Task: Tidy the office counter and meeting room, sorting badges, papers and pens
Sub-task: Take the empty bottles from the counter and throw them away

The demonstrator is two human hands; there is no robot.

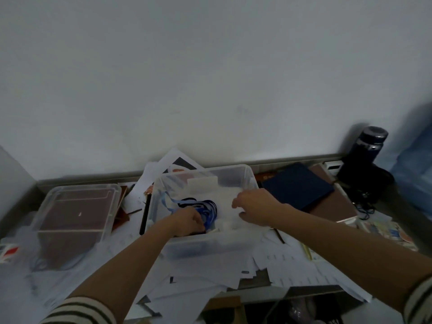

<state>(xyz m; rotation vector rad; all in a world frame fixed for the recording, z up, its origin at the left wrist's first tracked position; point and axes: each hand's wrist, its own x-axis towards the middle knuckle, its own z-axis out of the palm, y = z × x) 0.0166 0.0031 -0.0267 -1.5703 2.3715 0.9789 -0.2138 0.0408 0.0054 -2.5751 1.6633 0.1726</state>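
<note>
Far left: clear box point(77, 206), brown contents, away from action. Black pen point(145, 213) lies just beside centre clear bin point(210, 244). Left hand point(187, 222) inside bin, fingers curled into tangled blue lanyards point(205, 206), gripping them. Right hand point(254, 206) over bin's white contents, fingers bent; cannot tell whether it holds anything. Risks: knotted straps may drag neighbours out on lift; bin rests on loose papers point(233, 270), may slide.

Head-worn camera looks down, close (perhaps tilted wallward), over the counter point(311, 291).
</note>
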